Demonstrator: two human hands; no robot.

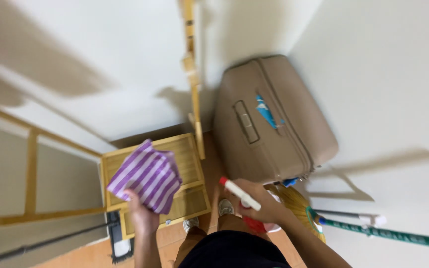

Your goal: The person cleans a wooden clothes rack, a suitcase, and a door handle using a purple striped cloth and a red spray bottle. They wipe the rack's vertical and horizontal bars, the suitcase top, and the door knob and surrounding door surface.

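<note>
Left grip [142, 211] bunches a purple striped cloth [146, 181] ready for wiping; right grip [254, 201] wraps a spray bottle [242, 194], nozzle forward.

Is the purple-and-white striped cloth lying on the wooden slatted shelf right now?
No, the purple-and-white striped cloth is gripped in the raised left hand, held above the light wooden slatted shelf rather than lying on it.

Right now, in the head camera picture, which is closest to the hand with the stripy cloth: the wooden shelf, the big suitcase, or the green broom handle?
From the left hand:
1. Wooden shelf, right behind the purple striped cloth.
2. Beige suitcase, farther right, by the wall.
3. Green broom handle, far right.
</note>
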